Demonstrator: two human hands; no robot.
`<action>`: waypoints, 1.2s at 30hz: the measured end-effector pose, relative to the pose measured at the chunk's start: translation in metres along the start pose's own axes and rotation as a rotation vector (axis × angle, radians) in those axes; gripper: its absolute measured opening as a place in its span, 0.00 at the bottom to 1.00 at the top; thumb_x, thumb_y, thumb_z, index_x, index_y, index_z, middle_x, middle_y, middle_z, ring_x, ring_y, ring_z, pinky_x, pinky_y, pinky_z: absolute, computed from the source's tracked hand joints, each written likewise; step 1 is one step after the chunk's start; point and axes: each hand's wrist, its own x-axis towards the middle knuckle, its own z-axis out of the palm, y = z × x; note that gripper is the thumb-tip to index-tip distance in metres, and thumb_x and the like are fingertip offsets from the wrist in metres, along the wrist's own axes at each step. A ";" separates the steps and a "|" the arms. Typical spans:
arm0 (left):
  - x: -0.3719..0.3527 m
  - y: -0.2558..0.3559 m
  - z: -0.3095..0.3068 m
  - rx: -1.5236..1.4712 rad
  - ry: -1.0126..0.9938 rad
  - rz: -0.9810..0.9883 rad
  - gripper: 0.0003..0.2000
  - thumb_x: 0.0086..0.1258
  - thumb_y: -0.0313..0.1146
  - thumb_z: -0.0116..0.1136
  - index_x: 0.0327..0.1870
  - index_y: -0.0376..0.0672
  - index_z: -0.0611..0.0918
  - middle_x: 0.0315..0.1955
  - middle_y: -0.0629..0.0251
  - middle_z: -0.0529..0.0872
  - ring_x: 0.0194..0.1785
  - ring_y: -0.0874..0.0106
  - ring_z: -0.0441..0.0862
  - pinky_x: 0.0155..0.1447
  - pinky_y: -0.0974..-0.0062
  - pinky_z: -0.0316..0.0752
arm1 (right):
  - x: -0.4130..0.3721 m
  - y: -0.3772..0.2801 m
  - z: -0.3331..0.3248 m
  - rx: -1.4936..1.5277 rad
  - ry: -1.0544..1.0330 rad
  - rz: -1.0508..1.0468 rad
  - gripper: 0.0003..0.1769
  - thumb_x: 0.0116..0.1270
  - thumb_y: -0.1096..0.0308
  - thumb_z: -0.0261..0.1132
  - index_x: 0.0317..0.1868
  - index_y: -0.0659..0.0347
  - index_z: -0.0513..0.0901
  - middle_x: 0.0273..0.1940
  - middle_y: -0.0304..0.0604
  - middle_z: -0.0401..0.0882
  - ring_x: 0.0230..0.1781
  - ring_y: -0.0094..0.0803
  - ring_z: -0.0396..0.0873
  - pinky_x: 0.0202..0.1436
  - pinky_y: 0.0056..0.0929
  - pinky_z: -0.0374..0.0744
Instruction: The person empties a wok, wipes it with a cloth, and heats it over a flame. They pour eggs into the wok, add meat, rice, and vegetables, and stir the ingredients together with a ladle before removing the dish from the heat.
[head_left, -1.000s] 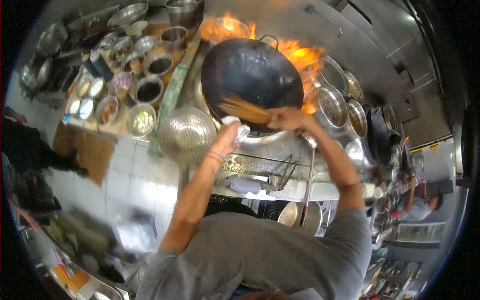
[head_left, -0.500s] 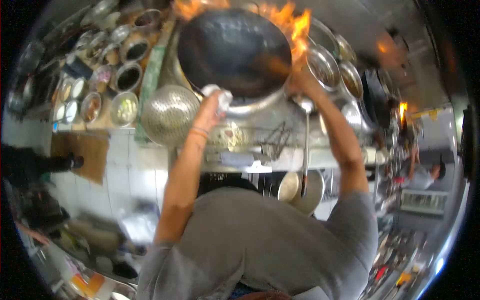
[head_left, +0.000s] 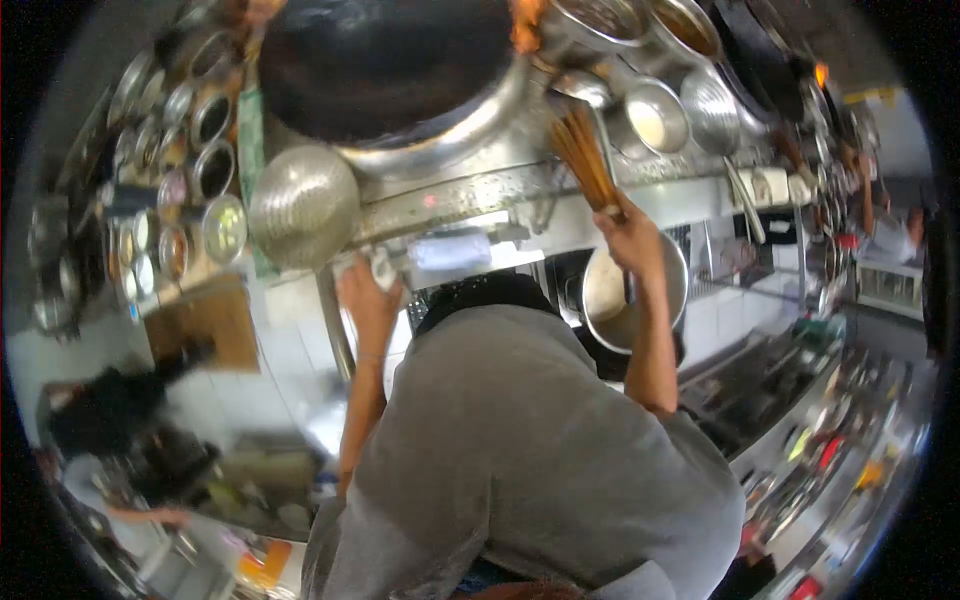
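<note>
Right hand [head_left: 632, 235], grip clenched around the bamboo brush [head_left: 583, 160], right of the wok [head_left: 385, 60]. The brush is probably light and stiff, best held at its bound end. Left hand [head_left: 368, 300] grip bunches a cloth [head_left: 380, 268] below the wok.

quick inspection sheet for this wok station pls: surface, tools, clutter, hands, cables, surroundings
surface: steel range counter, carrying the burner ring.
job's things: black wok on the burner, flame at its rim; bamboo brush; white cloth.
clutter: perforated strainer; seasoning bowls; steel pots.
hands: left hand closed on the white cloth at the counter edge; right hand grips the bamboo brush, bristles toward the counter.
cables: nothing seen
surroundings: white tiles; one person lower left, another person far right.
</note>
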 end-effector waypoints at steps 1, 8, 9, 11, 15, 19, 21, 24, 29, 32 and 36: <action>0.005 0.014 -0.019 0.035 -0.028 -0.081 0.35 0.54 0.33 0.67 0.65 0.35 0.67 0.49 0.43 0.73 0.54 0.47 0.68 0.60 0.53 0.63 | -0.003 -0.006 -0.002 -0.090 0.018 -0.005 0.34 0.59 0.58 0.69 0.65 0.62 0.73 0.39 0.58 0.84 0.40 0.43 0.85 0.47 0.34 0.80; 0.095 0.160 0.029 -0.352 -0.386 0.377 0.14 0.65 0.36 0.56 0.37 0.30 0.83 0.35 0.41 0.83 0.41 0.48 0.81 0.50 0.58 0.75 | 0.006 0.021 -0.005 -0.020 0.046 -0.042 0.33 0.58 0.56 0.68 0.64 0.58 0.75 0.38 0.60 0.84 0.43 0.54 0.83 0.52 0.42 0.79; 0.104 0.178 0.064 -0.314 -0.437 0.379 0.15 0.65 0.38 0.56 0.35 0.31 0.83 0.33 0.40 0.83 0.40 0.46 0.81 0.49 0.56 0.75 | 0.006 0.024 -0.005 -0.028 0.025 -0.050 0.33 0.58 0.56 0.68 0.64 0.56 0.75 0.38 0.59 0.84 0.44 0.54 0.83 0.52 0.42 0.79; 0.114 0.203 0.105 -0.238 -0.504 0.395 0.16 0.64 0.40 0.56 0.31 0.31 0.83 0.29 0.39 0.82 0.37 0.44 0.82 0.46 0.53 0.75 | 0.009 0.029 -0.007 -0.064 0.005 -0.060 0.32 0.58 0.54 0.68 0.64 0.51 0.75 0.41 0.58 0.84 0.45 0.54 0.82 0.54 0.44 0.78; 0.119 0.217 0.134 -0.106 -0.562 0.460 0.17 0.62 0.40 0.57 0.27 0.31 0.84 0.28 0.37 0.81 0.36 0.44 0.82 0.44 0.52 0.75 | 0.014 0.034 -0.004 0.004 -0.011 -0.099 0.31 0.58 0.55 0.67 0.63 0.49 0.75 0.43 0.57 0.84 0.45 0.56 0.81 0.52 0.46 0.78; 0.119 0.195 0.120 -0.016 -0.465 0.566 0.15 0.62 0.37 0.56 0.26 0.32 0.83 0.26 0.39 0.81 0.34 0.45 0.82 0.41 0.52 0.75 | 0.022 0.034 0.009 0.002 0.013 -0.116 0.28 0.58 0.56 0.66 0.60 0.51 0.78 0.40 0.58 0.84 0.44 0.55 0.82 0.49 0.47 0.80; 0.120 0.175 0.086 -0.010 -0.367 0.641 0.13 0.63 0.36 0.54 0.28 0.32 0.83 0.26 0.41 0.82 0.33 0.45 0.81 0.40 0.52 0.74 | 0.028 0.031 0.014 -0.013 0.045 -0.138 0.26 0.58 0.57 0.66 0.58 0.51 0.79 0.40 0.58 0.84 0.44 0.54 0.82 0.48 0.47 0.80; 0.096 0.150 -0.005 0.114 -0.499 0.590 0.13 0.67 0.34 0.50 0.34 0.31 0.80 0.27 0.41 0.81 0.32 0.45 0.80 0.37 0.54 0.72 | 0.032 0.037 0.029 -0.084 0.093 -0.155 0.24 0.58 0.59 0.65 0.56 0.53 0.80 0.42 0.57 0.83 0.44 0.54 0.82 0.46 0.47 0.81; 0.030 0.089 -0.059 -0.194 -0.914 0.457 0.13 0.70 0.35 0.49 0.32 0.32 0.78 0.22 0.46 0.78 0.28 0.52 0.80 0.35 0.58 0.71 | 0.012 0.050 0.045 -0.132 0.128 -0.168 0.25 0.64 0.52 0.62 0.58 0.55 0.78 0.48 0.58 0.78 0.49 0.54 0.80 0.53 0.47 0.79; -0.010 0.076 -0.011 -0.373 -1.079 0.620 0.13 0.71 0.33 0.47 0.31 0.33 0.78 0.19 0.51 0.78 0.22 0.64 0.80 0.27 0.63 0.71 | -0.024 0.061 0.021 -0.077 0.285 -0.150 0.28 0.67 0.47 0.61 0.61 0.53 0.77 0.51 0.57 0.77 0.53 0.54 0.77 0.58 0.46 0.76; -0.048 0.097 0.092 -0.469 -1.413 0.083 0.16 0.73 0.34 0.44 0.26 0.34 0.78 0.18 0.58 0.81 0.13 0.71 0.75 0.17 0.72 0.69 | -0.136 0.094 -0.022 0.003 0.553 -0.065 0.25 0.66 0.54 0.65 0.59 0.58 0.80 0.47 0.57 0.80 0.45 0.49 0.82 0.50 0.40 0.80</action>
